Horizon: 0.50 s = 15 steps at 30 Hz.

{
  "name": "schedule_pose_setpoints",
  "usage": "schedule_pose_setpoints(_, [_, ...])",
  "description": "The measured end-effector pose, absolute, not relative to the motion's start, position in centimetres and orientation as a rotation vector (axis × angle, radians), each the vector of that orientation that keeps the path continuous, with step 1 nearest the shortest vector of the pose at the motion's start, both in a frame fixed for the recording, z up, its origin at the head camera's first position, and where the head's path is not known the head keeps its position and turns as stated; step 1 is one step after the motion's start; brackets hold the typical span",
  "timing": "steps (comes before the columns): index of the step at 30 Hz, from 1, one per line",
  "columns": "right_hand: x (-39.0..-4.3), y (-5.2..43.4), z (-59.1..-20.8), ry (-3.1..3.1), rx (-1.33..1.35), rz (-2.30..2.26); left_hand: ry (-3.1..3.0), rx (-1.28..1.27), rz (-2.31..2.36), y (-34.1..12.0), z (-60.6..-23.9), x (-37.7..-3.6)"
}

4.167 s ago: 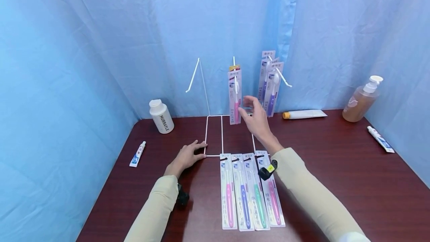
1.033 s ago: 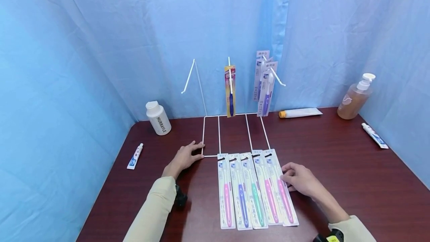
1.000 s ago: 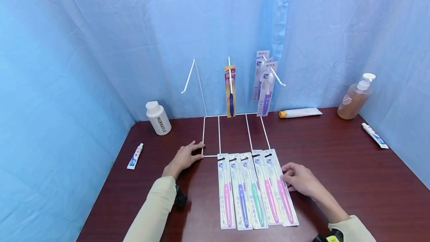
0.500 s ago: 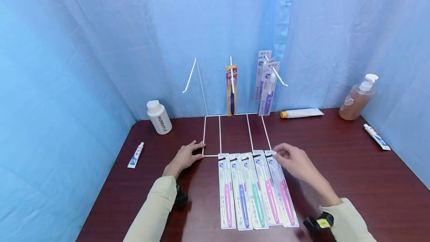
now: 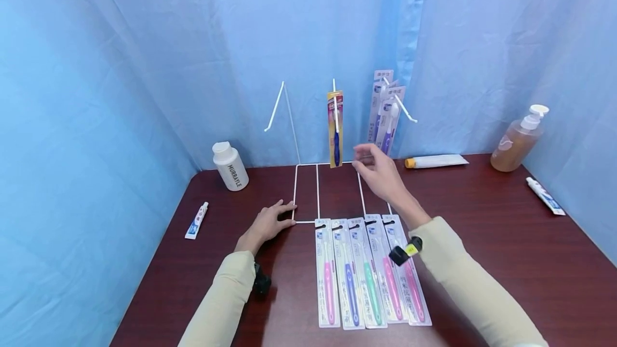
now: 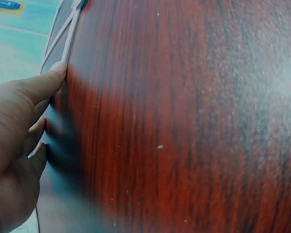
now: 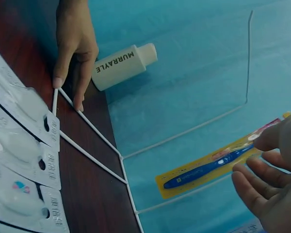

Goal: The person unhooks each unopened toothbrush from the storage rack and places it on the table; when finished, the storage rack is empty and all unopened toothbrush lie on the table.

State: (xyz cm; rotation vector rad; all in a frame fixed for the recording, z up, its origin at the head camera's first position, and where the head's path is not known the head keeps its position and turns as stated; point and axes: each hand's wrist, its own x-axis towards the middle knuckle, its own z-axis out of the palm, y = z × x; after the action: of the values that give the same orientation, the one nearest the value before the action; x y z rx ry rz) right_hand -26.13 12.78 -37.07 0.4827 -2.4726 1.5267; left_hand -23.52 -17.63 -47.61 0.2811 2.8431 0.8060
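My left hand (image 5: 266,224) touches the front left corner of a white wire display rack (image 5: 295,191), thumb and fingertips resting on its base wire. In the left wrist view the thumb (image 6: 56,69) lies against that wire. My right hand (image 5: 381,174) is raised by the rack with relaxed fingers and holds nothing. Just left of it, a blue toothbrush in a yellow pack (image 5: 336,130) hangs from the middle hook; the right wrist view shows a gap between fingers and pack. Packaged purple toothbrushes (image 5: 391,117) hang on the right hook, partly hidden by the hand. The left hook (image 5: 275,106) is bare.
Several packaged toothbrushes, among them a green one (image 5: 370,283), lie in a row before the rack. Around it stand a white bottle (image 5: 231,167) and an amber pump bottle (image 5: 516,146). Toothpaste tubes (image 5: 438,161) lie at the back, left and right. Blue curtains (image 5: 217,42) enclose the table.
A pink packaged toothbrush left the middle hook and now lies at the row's right end, uncovering the yellow pack. My right hand let go of it and rose to the rack. The left hand stayed.
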Motion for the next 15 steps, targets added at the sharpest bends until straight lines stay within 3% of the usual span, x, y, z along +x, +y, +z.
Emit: schedule_pose_setpoints(15, [-33.2,9.3,-36.2,-2.313,0.411,1.698,2.847,0.294,0.792,-17.6,-47.5,-23.6])
